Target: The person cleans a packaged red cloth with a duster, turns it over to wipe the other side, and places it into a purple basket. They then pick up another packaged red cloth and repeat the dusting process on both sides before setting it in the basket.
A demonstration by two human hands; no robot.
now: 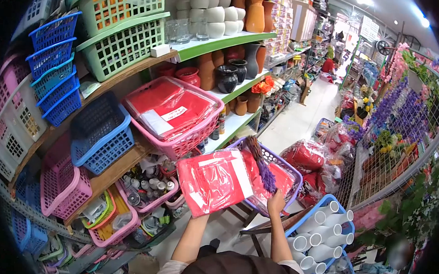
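My left hand (pixel 201 216) grips the lower edge of a red plastic-wrapped packet (pixel 212 180) with a white label, holding it up in front of me. My right hand (pixel 275 200) reaches into a purple basket (pixel 286 165) that holds more red packets and a purple artificial flower sprig (pixel 262 166); its fingers rest on the red packets inside. Whether that hand grips anything is not clear. A pink basket (pixel 179 145) on the wooden shelf holds similar red packets.
Shelves on the left carry blue (pixel 100 133), green (pixel 123 37) and pink baskets, bowls and clay vases. A blue crate of white tubes (pixel 323 232) stands at lower right. Artificial flowers line the right side. An aisle (pixel 305 111) runs ahead, with a person far off.
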